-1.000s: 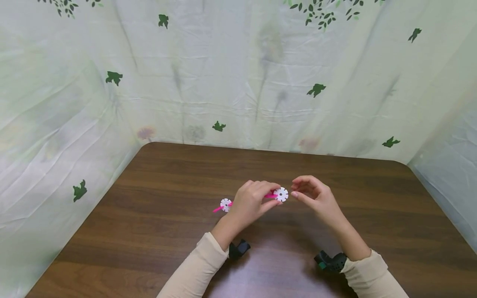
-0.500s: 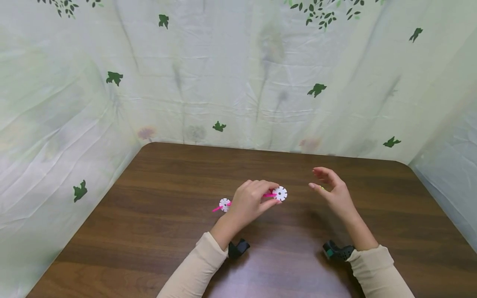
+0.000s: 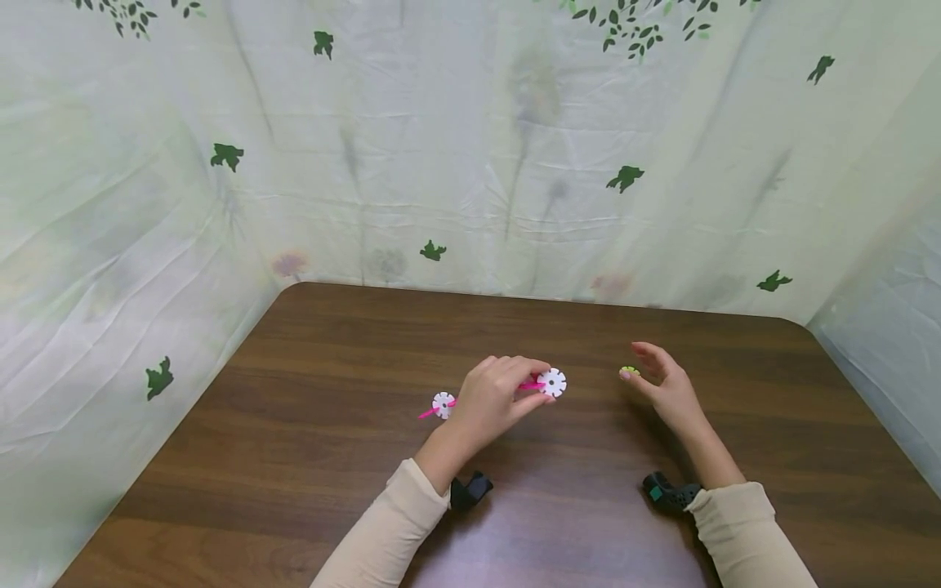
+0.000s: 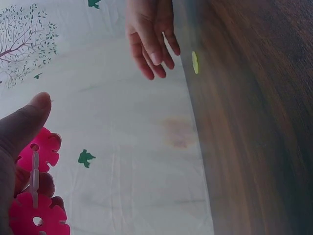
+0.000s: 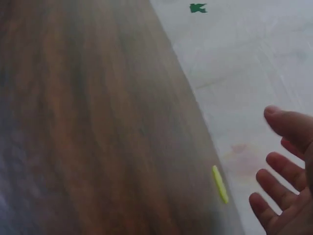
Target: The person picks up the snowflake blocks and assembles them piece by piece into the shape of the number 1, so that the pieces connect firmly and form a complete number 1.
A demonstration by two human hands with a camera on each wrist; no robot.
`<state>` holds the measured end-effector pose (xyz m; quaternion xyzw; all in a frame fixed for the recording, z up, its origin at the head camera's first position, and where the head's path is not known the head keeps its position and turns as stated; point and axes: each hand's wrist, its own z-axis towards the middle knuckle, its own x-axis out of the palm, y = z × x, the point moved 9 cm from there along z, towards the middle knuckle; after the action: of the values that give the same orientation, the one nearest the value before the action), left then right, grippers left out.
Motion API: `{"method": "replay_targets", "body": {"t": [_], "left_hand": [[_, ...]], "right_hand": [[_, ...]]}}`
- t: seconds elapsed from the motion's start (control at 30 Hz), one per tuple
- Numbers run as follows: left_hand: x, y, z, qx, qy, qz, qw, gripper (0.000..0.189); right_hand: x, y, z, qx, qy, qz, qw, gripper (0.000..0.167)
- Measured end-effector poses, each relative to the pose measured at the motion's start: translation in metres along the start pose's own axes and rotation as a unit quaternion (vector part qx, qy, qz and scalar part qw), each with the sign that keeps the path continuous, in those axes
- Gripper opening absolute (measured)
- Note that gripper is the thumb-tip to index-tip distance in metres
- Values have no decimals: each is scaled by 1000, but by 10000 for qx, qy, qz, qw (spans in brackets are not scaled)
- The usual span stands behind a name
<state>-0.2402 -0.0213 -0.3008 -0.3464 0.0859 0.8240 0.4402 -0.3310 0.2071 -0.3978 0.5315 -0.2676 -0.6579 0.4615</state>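
My left hand (image 3: 494,398) grips a chain of notched plastic discs slotted together. A white disc (image 3: 554,382) sticks out past the fingertips, and another white disc (image 3: 443,405) shows behind the hand. Between these, pink discs (image 4: 39,218) stand crosswise to the white ones; the middle of the chain is hidden by the hand in the head view. My right hand (image 3: 671,394) hovers to the right, its fingers apart and holding nothing. Just left of its thumb, a yellow-green disc (image 3: 630,371) lies flat on the table, seen edge-on as a thin yellow strip (image 5: 220,185) in the right wrist view.
The brown wooden table (image 3: 353,343) has rounded far corners. Behind it and at both sides hangs a pale cloth (image 3: 470,147) printed with leaves. Black wrist cameras are strapped on both wrists.
My right hand has drawn away from the chain to the right and then lowered slightly beside the yellow-green disc, which has come into view. My left hand has stayed almost still, keeping its grip.
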Motion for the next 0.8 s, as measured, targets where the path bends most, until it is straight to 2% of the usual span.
{"method": "replay_targets", "body": {"t": [0.17,0.37,0.53,0.8], "left_hand": [[0,0,0,3,12,13,10000,33],[1,0,0,-4,32,-7,10000,33],[1,0,0,18,18,-24,10000,32],[0,0,0,0,40,-23,10000,33]], "right_hand": [[4,-20,0,220,293,-208,9991,57],[9,-36,-4,545,770,-1174,9886,58],[10,-37,-4,438,818,-1624,9823,47],[11,-31,-3,181,745,-1711,9823,40]]}}
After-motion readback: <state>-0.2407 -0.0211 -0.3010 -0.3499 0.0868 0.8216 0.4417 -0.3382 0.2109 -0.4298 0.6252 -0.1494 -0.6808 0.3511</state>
